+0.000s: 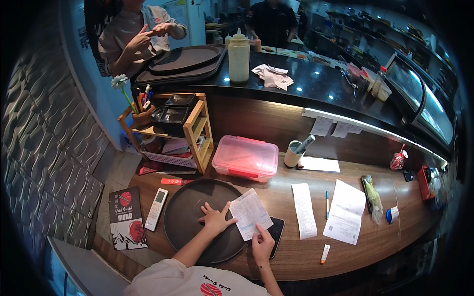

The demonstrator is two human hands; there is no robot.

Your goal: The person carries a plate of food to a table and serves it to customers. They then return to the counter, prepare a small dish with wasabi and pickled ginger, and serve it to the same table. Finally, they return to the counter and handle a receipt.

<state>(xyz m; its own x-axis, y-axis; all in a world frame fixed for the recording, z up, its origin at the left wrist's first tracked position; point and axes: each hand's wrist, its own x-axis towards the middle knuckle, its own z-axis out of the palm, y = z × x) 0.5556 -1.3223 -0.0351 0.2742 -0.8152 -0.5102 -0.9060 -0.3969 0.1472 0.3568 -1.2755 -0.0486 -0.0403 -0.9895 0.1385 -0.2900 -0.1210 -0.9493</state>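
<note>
My left hand (216,220) lies over a round dark tray (185,209) with its fingers spread. Its thumb reaches the left edge of a paper slip (250,212) with handwriting on it. At the slip's lower edge, my right hand (262,245) pinches the paper between thumb and fingers. The slip overlaps the tray's right side and part of a dark phone (277,236), which sits beside my right hand.
Left of the tray are a white remote control (156,209) and a menu (128,218). Behind it stand a wooden rack (196,130) and a pink-lidded box (246,157). A long receipt (303,210) and printed sheets (345,214) lie rightward. Across the raised counter stands another person (140,37).
</note>
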